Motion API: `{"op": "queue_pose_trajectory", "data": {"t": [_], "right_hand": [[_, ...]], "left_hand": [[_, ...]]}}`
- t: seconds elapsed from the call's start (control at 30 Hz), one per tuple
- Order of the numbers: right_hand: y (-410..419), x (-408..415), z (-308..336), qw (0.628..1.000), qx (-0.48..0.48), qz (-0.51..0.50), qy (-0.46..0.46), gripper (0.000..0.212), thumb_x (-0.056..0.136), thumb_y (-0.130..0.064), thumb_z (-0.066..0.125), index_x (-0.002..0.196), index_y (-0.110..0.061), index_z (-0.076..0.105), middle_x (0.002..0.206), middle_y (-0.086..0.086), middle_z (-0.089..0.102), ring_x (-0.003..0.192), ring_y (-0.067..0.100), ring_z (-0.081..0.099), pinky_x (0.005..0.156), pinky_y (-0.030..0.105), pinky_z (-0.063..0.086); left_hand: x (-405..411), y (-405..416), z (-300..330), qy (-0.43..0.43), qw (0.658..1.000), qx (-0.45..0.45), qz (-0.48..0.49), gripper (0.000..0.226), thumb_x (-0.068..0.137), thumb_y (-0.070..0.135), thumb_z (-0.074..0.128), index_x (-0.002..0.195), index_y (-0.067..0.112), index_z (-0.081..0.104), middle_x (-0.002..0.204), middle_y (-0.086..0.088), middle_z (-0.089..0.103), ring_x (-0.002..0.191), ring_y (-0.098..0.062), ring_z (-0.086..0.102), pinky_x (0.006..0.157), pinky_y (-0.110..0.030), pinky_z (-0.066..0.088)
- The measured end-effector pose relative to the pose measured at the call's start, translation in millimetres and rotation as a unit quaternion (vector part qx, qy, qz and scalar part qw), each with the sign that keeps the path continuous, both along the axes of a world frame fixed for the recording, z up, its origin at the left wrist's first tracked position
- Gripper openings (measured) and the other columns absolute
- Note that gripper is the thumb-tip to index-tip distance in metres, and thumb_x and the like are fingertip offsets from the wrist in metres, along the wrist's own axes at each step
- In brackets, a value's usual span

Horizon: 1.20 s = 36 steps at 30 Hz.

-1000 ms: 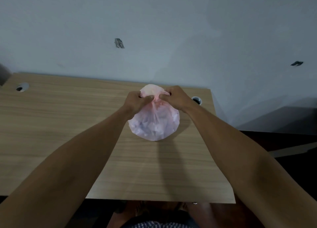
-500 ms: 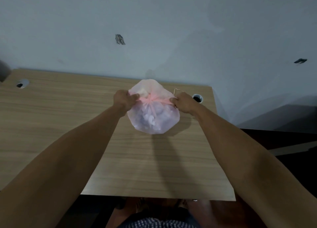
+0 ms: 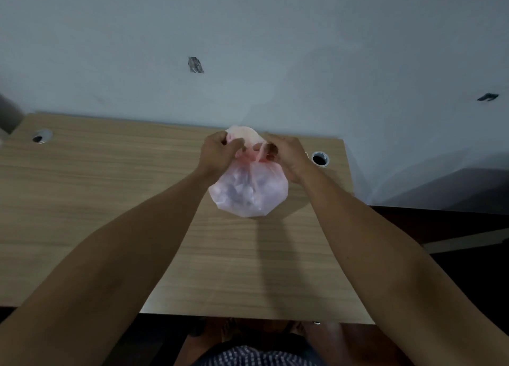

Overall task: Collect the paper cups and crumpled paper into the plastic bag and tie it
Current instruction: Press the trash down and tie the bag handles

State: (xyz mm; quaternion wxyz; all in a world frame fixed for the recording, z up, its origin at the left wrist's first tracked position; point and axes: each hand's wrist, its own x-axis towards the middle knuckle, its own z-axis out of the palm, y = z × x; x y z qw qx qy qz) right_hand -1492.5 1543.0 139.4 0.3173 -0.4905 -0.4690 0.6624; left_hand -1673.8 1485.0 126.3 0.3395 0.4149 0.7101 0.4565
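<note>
half a second ago the hands pulled apart; now the left hand [image 3: 217,153] and right hand [image 3: 283,155] pinch the bag [image 3: 249,192] ends together above its bulge (likely a second knot).

A pink plastic bag [image 3: 249,192] sits bulging on the wooden bench [image 3: 96,200], pale crumpled shapes showing through it. Both hands meet at its gathered top: the left hand [image 3: 219,153] and right hand [image 3: 283,153] each pinch a twisted strip of plastic.
</note>
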Motion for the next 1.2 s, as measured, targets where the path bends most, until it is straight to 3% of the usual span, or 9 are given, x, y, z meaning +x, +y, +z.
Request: {"op": "queue_pose_trajectory", "data": {"t": [0.17, 0.3, 0.4, 0.5, 0.57, 0.63, 0.8, 0.97, 1.2], "right_hand": [[-4.5, -4.2, -12.7, 0.998, 0.025, -0.054, -0.003, 0.011, 0.087, 0.001, 0.071, 0.096, -0.006, 0.071, 0.084, 0.012, 0.071, 0.065, 0.015, 0.066, 0.063, 0.025, 0.054], [-3.7, -5.0, -20.8, 0.991, 0.075, -0.103, -0.042, 0.03, 0.087, 0.0, 0.071, 0.112, -0.016, 0.067, 0.111, 0.012, 0.068, 0.096, 0.028, 0.071, 0.08, 0.039, 0.062], [-1.8, -4.5, -20.5, 0.99, 0.04, -0.131, -0.023, 0.046, 0.086, -0.006, 0.075, 0.123, -0.021, 0.053, 0.116, 0.002, 0.067, 0.103, 0.02, 0.07, 0.083, 0.036, 0.062], [1.2, -2.6, -25.5, 0.99, 0.009, -0.138, -0.008, 0.027, 0.088, -0.005, 0.071, 0.114, -0.003, 0.066, 0.099, 0.01, 0.076, 0.086, 0.025, 0.073, 0.08, 0.043, 0.062], [-1.7, -3.2, -22.0, 0.989, 0.006, -0.144, 0.003, 0.008, 0.095, -0.006, 0.063, 0.096, 0.001, 0.067, 0.075, 0.01, 0.069, 0.063, 0.02, 0.064, 0.062, 0.035, 0.057], [-3.5, -4.2, -16.1, 0.985, -0.011, -0.163, 0.053, 0.013, 0.098, -0.006, 0.061, 0.086, -0.004, 0.064, 0.065, 0.008, 0.059, 0.053, 0.016, 0.052, 0.049, 0.027, 0.045], [-2.8, -3.2, -1.1, 0.947, -0.114, -0.21, 0.216, 0.009, 0.094, -0.005, 0.057, 0.096, 0.001, 0.064, 0.073, 0.013, 0.065, 0.059, 0.022, 0.062, 0.051, 0.028, 0.053], [-11.1, -2.2, -10.0, 0.951, -0.106, -0.204, 0.208, 0.009, 0.101, -0.005, 0.046, 0.097, -0.009, 0.054, 0.067, 0.007, 0.06, 0.051, 0.015, 0.047, 0.038, 0.023, 0.03], [-15.1, -7.2, -16.0, 0.95, -0.149, -0.142, 0.235, 0.016, 0.086, -0.018, 0.048, 0.085, -0.006, 0.058, 0.062, 0.0, 0.042, 0.049, 0.012, 0.031, 0.042, 0.026, 0.019]], "left_hand": [[22.7, -1.7, 1.6, -0.127, 0.991, 0.014, -0.023, 0.018, 0.082, 0.015, 0.082, 0.089, 0.002, 0.071, 0.079, -0.004, 0.069, 0.07, -0.012, 0.065, 0.066, -0.024, 0.054], [31.6, -7.5, -4.0, 0.004, 0.997, 0.05, -0.058, 0.027, 0.089, -0.005, 0.062, 0.11, 0.007, 0.072, 0.096, 0.003, 0.069, 0.084, -0.006, 0.063, 0.079, -0.018, 0.052], [38.6, -10.5, -7.4, 0.058, 0.994, 0.08, -0.043, 0.031, 0.09, 0.006, 0.064, 0.118, 0.019, 0.063, 0.092, 0.008, 0.068, 0.08, 0.001, 0.063, 0.077, -0.015, 0.049], [45.3, -9.7, -8.4, 0.155, 0.986, 0.058, -0.03, 0.021, 0.093, 0.026, 0.063, 0.113, 0.033, 0.062, 0.098, 0.012, 0.07, 0.102, -0.008, 0.061, 0.095, -0.033, 0.04], [50.3, -11.0, -1.8, 0.268, 0.962, 0.044, -0.028, 0.016, 0.097, 0.031, 0.059, 0.109, 0.03, 0.069, 0.102, 0.012, 0.072, 0.114, -0.016, 0.052, 0.091, -0.033, 0.023], [56.0, -13.1, 7.1, 0.29, 0.951, 0.095, -0.052, 0.014, 0.097, 0.024, 0.059, 0.103, 0.022, 0.072, 0.099, 0.007, 0.073, 0.109, -0.02, 0.056, 0.087, -0.034, 0.026], [58.5, -19.1, 9.3, 0.117, 0.973, 0.154, -0.129, 0.017, 0.104, 0.027, 0.045, 0.099, 0.02, 0.06, 0.097, 0.007, 0.069, 0.093, -0.012, 0.065, 0.085, -0.041, 0.053], [62.3, -15.5, 12.1, 0.063, 0.985, 0.151, -0.062, 0.011, 0.107, 0.027, 0.046, 0.097, 0.026, 0.049, 0.076, 0.009, 0.068, 0.071, -0.004, 0.065, 0.066, -0.026, 0.051], [66.8, -15.2, 11.7, -0.275, 0.96, 0.035, -0.035, 0.032, 0.105, 0.015, 0.051, 0.086, -0.007, 0.064, 0.078, -0.023, 0.07, 0.066, -0.032, 0.067, 0.072, -0.04, 0.058]]}}
